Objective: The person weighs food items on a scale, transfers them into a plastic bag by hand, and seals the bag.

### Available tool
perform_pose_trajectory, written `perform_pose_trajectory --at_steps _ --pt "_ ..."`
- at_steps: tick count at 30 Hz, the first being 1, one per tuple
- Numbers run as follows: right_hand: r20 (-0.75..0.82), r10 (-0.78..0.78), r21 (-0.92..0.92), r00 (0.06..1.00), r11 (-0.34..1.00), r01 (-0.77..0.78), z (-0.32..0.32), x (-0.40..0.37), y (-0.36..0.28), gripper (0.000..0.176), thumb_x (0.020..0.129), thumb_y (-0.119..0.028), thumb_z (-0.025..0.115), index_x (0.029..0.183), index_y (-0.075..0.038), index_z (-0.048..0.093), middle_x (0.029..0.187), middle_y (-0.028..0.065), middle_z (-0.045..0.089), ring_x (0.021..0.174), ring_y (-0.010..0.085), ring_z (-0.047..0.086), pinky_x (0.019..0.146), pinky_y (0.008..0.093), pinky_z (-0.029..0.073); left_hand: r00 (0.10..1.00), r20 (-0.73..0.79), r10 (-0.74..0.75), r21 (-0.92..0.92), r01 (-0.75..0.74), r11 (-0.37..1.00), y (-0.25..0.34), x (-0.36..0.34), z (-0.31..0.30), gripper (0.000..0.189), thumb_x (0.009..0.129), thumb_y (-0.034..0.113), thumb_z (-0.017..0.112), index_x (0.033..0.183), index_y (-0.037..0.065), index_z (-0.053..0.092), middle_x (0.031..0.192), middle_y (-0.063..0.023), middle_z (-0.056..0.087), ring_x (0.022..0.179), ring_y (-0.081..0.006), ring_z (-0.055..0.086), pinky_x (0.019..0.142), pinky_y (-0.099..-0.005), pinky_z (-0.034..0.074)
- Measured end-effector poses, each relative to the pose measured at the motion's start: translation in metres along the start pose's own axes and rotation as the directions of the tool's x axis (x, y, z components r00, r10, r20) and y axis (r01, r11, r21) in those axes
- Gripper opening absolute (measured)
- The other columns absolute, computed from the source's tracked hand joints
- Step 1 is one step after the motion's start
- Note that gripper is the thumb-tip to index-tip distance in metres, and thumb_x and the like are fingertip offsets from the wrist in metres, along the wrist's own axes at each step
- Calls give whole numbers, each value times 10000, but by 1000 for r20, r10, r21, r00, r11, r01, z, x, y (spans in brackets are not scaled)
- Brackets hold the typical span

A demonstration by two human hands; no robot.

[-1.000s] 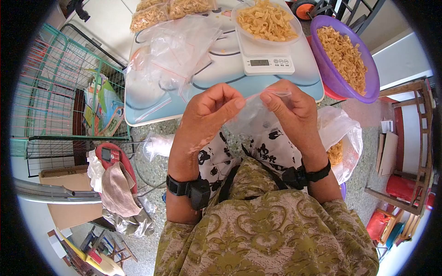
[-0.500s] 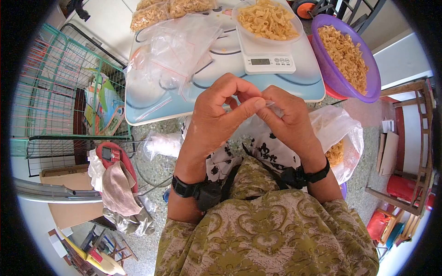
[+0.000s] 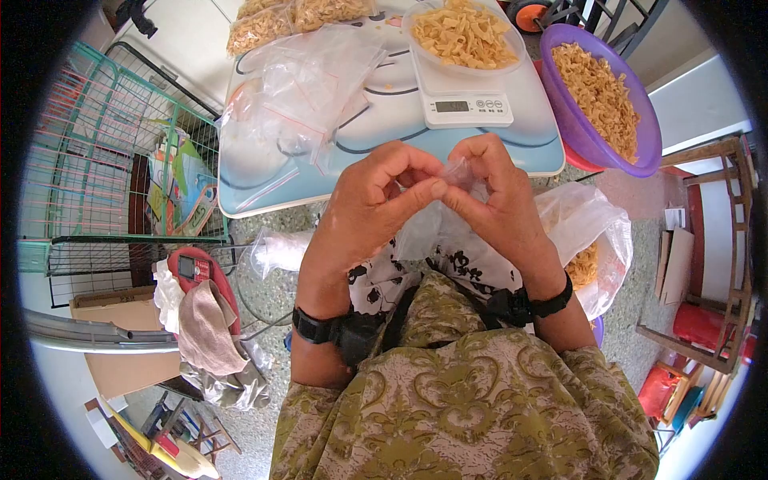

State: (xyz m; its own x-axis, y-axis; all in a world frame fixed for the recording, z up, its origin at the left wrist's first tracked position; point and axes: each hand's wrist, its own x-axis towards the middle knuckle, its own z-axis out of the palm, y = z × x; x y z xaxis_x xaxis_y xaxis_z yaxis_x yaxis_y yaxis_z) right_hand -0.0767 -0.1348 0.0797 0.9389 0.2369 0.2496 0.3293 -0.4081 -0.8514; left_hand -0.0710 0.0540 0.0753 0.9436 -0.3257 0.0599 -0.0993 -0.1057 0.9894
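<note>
Between my two hands hangs a clear plastic bag, in front of my lap at the table's near edge. My left hand pinches the bag's top with thumb and forefinger. My right hand grips the same upper part, its thumb close to the left thumb. Just beyond the hands stands a white kitchen scale, its display digits too blurred to read. On it rests a clear bowl of pale, dry, curled strips. A pile of flat clear zip bags lies left of the scale.
Filled bags sit at the table's back left. A purple basin of dry strips stands right of the table. By my right forearm is an open plastic bag with more strips. A green wire cage is at left.
My hands have drawn slightly apart at the fingertips. More of the clear bag now shows between and below them. The scale, bowl and bag pile have stayed put.
</note>
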Motion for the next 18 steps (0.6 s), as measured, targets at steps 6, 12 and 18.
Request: perform_pose_trajectory --at_steps 6,12,18 --pt "-43 -37 -13 998 999 36 3 1 10 407 829 -170 766 1119 -60 502 875 128 677 787 244 705 678 344 542 988 17 -153 -100 154 983 6 -2 -2 200 950 207 652 1003 14 658 766 29 588 652 -31 491 578 -192 389" --pt "-148 -195 -17 970 981 194 4 7 6 413 807 -123 764 1150 -52 545 965 136 655 937 250 647 789 340 518 982 -116 -152 -231 122 965 7 -1 -1 172 946 187 659 955 16 646 759 34 598 642 -30 519 560 -184 403" --pt "-353 -473 -352 807 867 354 -6 5 -4 294 802 -96 757 1060 -47 624 914 101 642 865 198 632 720 318 502 959 -246 -141 -234 82 969 8 1 -1 136 923 158 689 941 34 636 764 25 613 646 -30 546 564 -190 440"
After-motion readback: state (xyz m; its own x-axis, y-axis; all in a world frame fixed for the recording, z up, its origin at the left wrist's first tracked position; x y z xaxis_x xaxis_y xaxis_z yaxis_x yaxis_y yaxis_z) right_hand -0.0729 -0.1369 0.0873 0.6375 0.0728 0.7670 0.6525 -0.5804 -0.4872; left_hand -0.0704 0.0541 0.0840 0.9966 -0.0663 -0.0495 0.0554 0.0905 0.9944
